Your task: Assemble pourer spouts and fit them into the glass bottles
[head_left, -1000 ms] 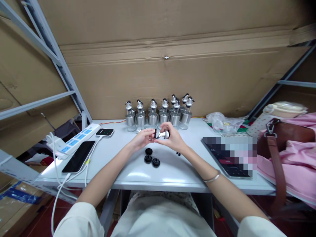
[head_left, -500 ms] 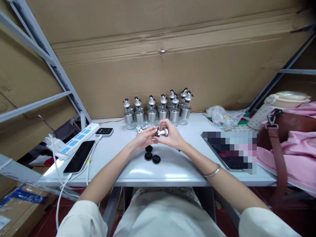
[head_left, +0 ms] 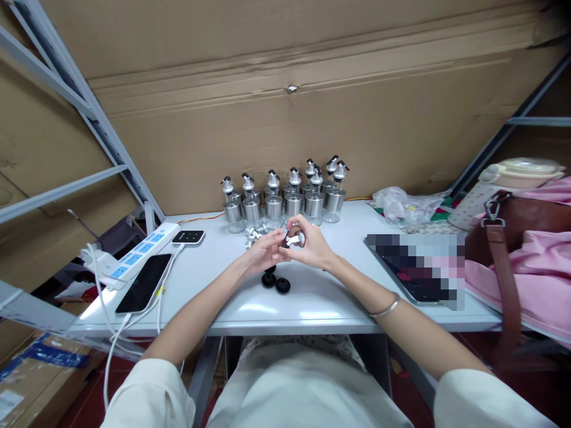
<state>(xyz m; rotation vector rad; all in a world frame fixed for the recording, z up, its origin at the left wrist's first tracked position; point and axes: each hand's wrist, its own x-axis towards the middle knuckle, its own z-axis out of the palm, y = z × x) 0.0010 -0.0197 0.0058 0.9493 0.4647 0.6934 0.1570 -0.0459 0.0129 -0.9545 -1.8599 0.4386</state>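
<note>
Over the middle of the white table (head_left: 312,309), both my hands are on a silver pourer spout (head_left: 295,240) with a black flap. My right hand (head_left: 312,244) pinches the spout's silver body. The fingers of my left hand (head_left: 267,249) close on its dark flap end, partly hidden behind them. Just below lie several round black stoppers (head_left: 282,286). More silver spout pieces (head_left: 254,235) lie behind my left hand. At the back stand several glass bottles with steel sleeves (head_left: 293,205), each topped by a like spout.
On the left are a white power strip (head_left: 138,255), a phone (head_left: 143,283), a small black device (head_left: 188,237) and white cables. To the right lie a tablet (head_left: 392,267), a plastic bag (head_left: 404,205) and a brown bag strap (head_left: 502,279). Cardboard (head_left: 250,119) stands behind.
My hands stay together on the spout, with only slight finger movement. The whole view has shifted a little. The bottles and stoppers stand as before.
</note>
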